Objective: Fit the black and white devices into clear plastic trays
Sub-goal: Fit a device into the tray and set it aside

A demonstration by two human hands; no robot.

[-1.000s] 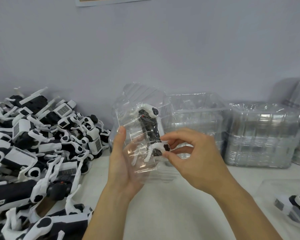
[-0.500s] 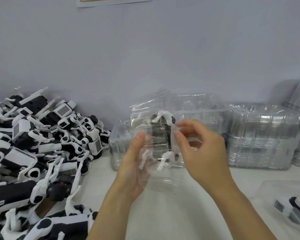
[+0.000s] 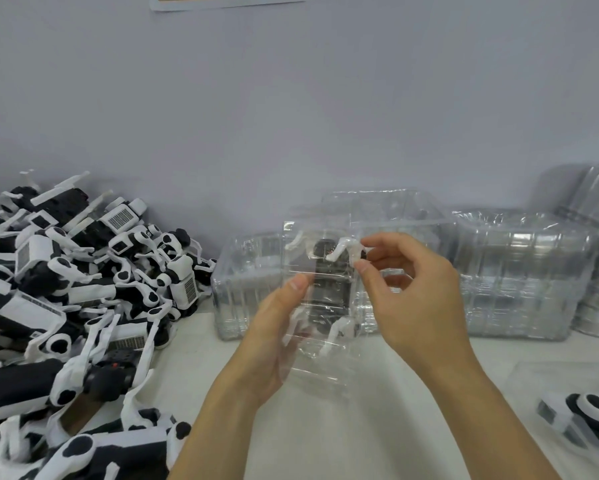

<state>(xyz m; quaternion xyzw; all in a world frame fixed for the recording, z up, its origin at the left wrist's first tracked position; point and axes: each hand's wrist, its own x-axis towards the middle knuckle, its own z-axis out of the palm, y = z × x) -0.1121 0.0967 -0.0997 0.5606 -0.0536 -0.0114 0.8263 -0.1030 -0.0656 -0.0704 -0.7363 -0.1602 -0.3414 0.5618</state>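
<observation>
Trayed device [image 3: 329, 292] between both hands [image 3: 412, 289]

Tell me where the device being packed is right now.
In the head view, centre frame, the device sits inside the clear tray held above the table between the left hand and right hand.

A white bench [image 3: 377, 427] runs up to a plain pale grey wall [image 3: 291, 116] along its far edge. High on the wall, at the top of the view, hangs the lower edge of a white paper notice [image 3: 229, 2] with an orange border.
</observation>
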